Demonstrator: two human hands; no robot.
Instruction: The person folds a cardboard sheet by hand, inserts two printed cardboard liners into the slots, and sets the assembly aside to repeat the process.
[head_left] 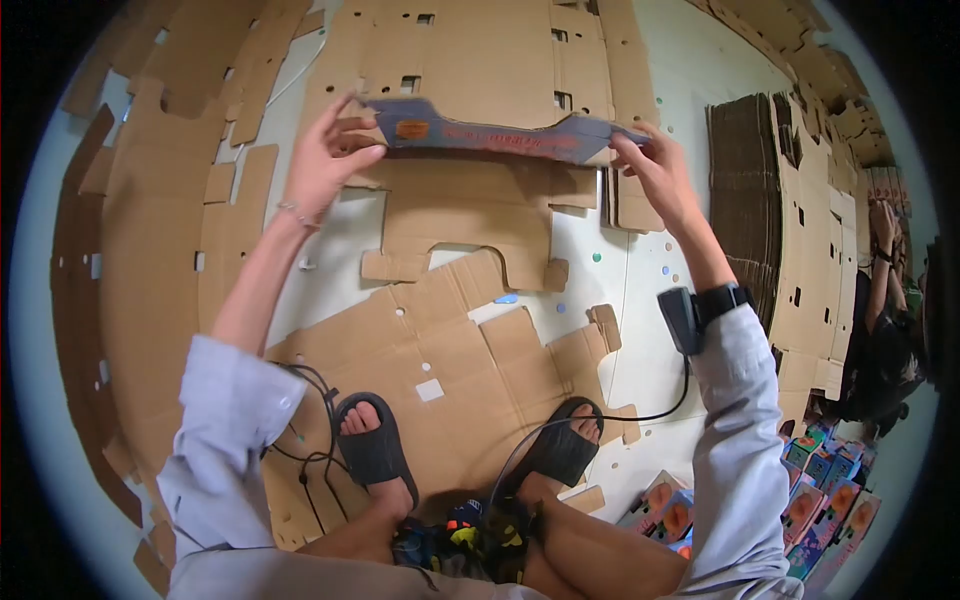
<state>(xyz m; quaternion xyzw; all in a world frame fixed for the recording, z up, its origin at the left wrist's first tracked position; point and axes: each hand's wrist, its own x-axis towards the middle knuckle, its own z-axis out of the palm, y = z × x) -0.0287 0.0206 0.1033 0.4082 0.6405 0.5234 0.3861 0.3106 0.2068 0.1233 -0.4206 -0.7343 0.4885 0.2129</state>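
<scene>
Part-bare floor (643, 310) below left hand (325, 160) and right hand (660, 180), grip pinched on panel (500, 142) ends

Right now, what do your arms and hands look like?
My left hand and right hand wear no gloves. The pale grey sleeves are wrinkled and stop at the forearms. There's a thin bracelet on the left, and a black strap with a dark box and cable on the right.

Apparent packing workshop, identified by die-cut cardboard (450, 365) spread over a pale floor (645, 275), a dense stack (742, 200) at right, printed boxes (822, 505) at lower right, and a second person (893, 350) beyond.
</scene>
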